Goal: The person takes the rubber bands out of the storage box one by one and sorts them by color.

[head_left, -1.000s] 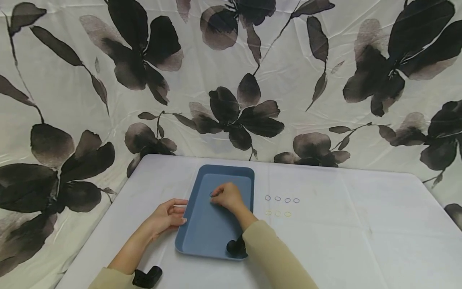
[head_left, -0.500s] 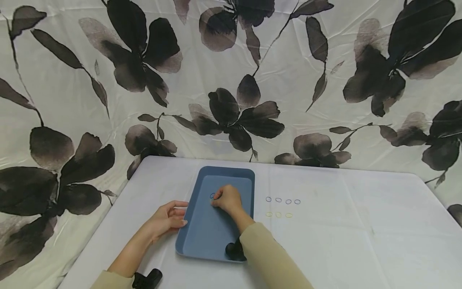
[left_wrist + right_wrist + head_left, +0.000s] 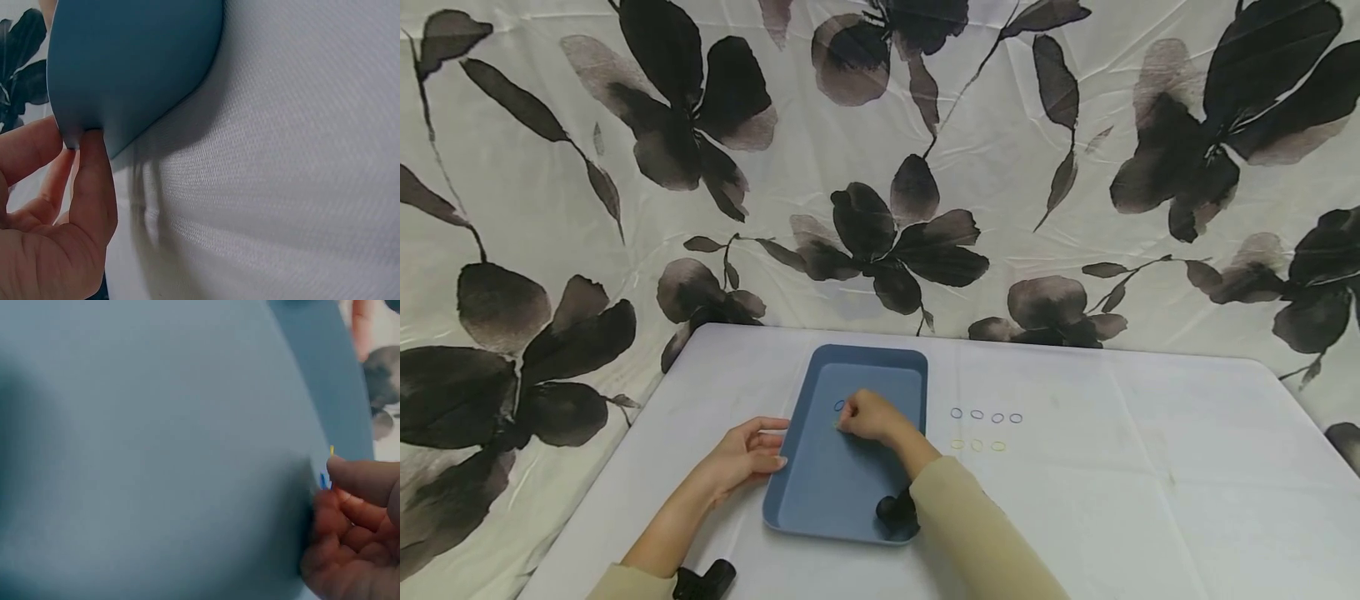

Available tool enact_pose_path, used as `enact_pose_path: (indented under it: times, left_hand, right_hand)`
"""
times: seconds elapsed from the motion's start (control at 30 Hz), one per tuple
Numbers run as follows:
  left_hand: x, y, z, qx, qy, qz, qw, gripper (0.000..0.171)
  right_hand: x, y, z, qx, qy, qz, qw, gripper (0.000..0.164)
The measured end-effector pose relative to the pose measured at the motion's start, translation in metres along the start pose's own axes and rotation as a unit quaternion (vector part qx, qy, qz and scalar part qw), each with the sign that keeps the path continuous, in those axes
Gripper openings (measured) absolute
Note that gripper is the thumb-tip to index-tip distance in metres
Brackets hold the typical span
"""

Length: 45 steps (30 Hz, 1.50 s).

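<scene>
A blue tray [image 3: 820, 500] lies on the white table. At its left edge, my left hand [image 3: 741, 458] touches the rim and outer wall with fairly straight fingers and thumb. My right hand [image 3: 872, 417] is over the tray, thumb and fingertips pinched together. Between them, in the right wrist view, a bit of a thin yellow ring [image 3: 332, 450] sticks out above the thumb; the fingers hide most of it. A thin blue ring [image 3: 839, 405] lies in the tray just beyond the right fingertips.
Right of the tray, several thin blue rings [image 3: 977, 414] form a row on the white tablecloth [image 3: 1112, 500]. Nearer the person is a row of three yellow rings [image 3: 977, 446]. Black wrist devices [image 3: 703, 579] are on both forearms. A floral curtain [image 3: 880, 125] hangs behind.
My right hand has drawn slightly toward the person from the blue ring, which now shows more fully in the tray. The left hand stays at the tray's edge.
</scene>
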<state>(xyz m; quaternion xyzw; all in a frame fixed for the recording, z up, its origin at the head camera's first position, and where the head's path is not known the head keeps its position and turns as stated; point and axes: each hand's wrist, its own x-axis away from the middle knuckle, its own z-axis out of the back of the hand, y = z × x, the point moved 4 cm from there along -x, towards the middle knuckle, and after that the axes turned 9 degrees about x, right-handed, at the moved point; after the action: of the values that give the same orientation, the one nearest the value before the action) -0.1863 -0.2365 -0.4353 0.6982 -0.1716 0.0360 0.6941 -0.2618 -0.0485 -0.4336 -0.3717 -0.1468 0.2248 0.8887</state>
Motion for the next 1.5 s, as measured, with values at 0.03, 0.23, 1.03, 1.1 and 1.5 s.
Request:
enact_pose_path:
  times: [0.03,0.23,1.03,1.1,1.5]
  left_hand:
    - [0.001,0.0,0.0,0.0,-0.001,0.0,1.0,0.062]
    - [0.002,-0.002,0.002,-0.002,0.0,0.0,1.0,0.062]
    - [0.0,0.0,0.001,-0.002,0.007,0.001,1.0,0.06]
    - [0.0,-0.001,0.001,-0.002,0.007,0.003,1.0,0.06]
    - [-0.001,0.001,0.0,-0.006,0.008,-0.001,0.9999,0.06]
  right_hand:
    - [0.0,0.002,0.001,-0.031,-0.012,-0.008,0.999,0.019]
    - [0.002,0.012,0.009,-0.132,-0.043,-0.039,0.99,0.012]
    - [0.009,0.006,0.057,-0.202,0.014,-0.027,0.979,0.01]
    - [0.011,0.006,0.059,-0.205,0.008,-0.026,0.978,0.015]
    - [0.026,0.007,0.079,-0.215,-0.012,-0.02,0.976,0.017]
